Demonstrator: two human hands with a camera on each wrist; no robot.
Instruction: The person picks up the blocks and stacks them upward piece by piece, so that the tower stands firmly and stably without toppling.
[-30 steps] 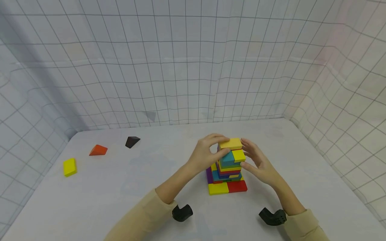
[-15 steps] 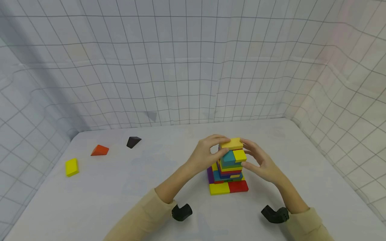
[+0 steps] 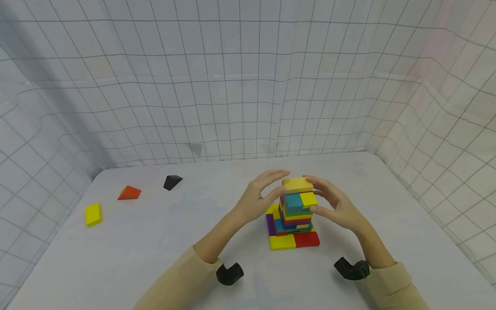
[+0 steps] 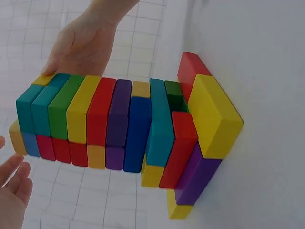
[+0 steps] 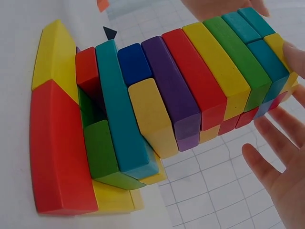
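Note:
A tower of coloured wooden blocks [image 3: 297, 211] stands upright on a wider base of flat blocks, among them a red block [image 3: 307, 240]. On top lies a yellow block [image 3: 297, 185]. My left hand [image 3: 253, 200] is at the tower's upper left, fingers parted beside the top block and gripping nothing. Across from it, my right hand [image 3: 339, 209] has its fingers spread around the upper right side. In the right wrist view, the right thumb [image 5: 296, 58] rests at a yellow block near the top, while the other fingers spread by the tower's far side.
On the left of the white table [image 3: 155, 241] lie a yellow block [image 3: 93, 215], an orange angular piece [image 3: 129, 193] and a black angular piece [image 3: 172, 182]. A white cloth wall with grid lines [image 3: 248, 94] surrounds the table at the back and sides.
My left hand has drawn slightly left, and its fingers have come off the top yellow block. My right hand stays close by the tower's right side. The tower still stands.

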